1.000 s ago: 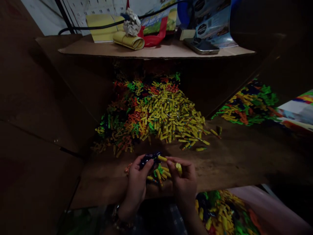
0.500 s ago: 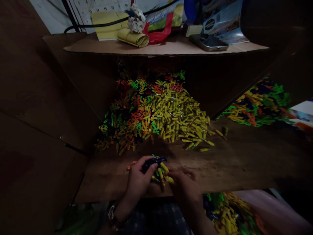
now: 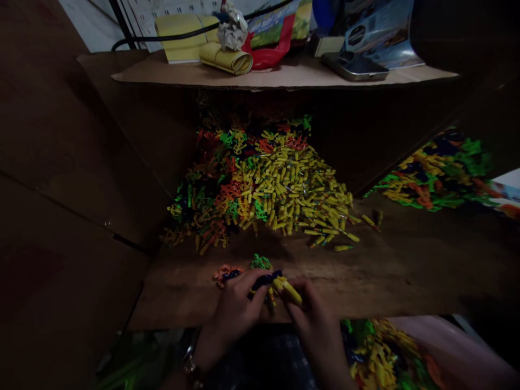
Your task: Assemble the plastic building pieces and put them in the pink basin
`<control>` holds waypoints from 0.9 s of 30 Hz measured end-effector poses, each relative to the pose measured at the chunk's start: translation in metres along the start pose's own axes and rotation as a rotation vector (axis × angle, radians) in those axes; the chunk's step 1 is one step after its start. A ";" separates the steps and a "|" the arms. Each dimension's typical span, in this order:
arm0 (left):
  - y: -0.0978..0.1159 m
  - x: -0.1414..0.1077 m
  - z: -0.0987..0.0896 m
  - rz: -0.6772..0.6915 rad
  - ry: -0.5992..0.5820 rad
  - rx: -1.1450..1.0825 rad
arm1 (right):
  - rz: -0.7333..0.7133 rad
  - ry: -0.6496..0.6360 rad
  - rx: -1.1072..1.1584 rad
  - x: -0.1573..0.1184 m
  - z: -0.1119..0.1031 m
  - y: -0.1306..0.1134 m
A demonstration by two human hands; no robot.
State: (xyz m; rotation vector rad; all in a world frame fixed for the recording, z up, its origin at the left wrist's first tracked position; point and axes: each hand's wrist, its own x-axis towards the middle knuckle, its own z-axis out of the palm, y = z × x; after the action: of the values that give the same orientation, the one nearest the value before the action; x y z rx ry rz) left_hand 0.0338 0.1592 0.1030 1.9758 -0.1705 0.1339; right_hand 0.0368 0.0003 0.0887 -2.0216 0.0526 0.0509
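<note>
Yellow stick-like pieces sit at lower centre, pinched between the thumb and fingers of the right hand; the left hand grips a glossy dark blue piece beside them. They look light, fairly stiff and perhaps slippery, best held mid-length. Beyond, on the brown wooden desk, lie a bright green cluster and a large yellow heap.

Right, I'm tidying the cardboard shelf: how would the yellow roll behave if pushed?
The yellow roll looks somewhat flattened, so it may slide more readily than roll. Its thin, coiled layers suggest something light and bendy, perhaps apt to loosen.
</note>
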 end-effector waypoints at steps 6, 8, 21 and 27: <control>-0.014 0.001 -0.007 -0.232 -0.041 -0.113 | 0.202 -0.159 0.258 0.013 -0.002 -0.006; -0.021 0.009 -0.018 -0.348 -0.123 -0.196 | 0.254 -0.259 0.316 0.019 -0.004 -0.009; -0.021 0.019 -0.029 -0.352 -0.207 -0.148 | 0.275 -0.297 0.293 0.022 0.001 -0.012; -0.012 0.011 -0.023 -0.340 -0.116 -0.078 | 0.184 -0.194 0.143 0.012 -0.002 -0.014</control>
State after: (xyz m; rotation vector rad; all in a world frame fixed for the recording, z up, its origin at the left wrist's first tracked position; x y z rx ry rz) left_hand 0.0466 0.1845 0.1031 1.9057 0.0848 -0.2053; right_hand 0.0499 0.0047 0.1016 -1.8557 0.1159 0.3506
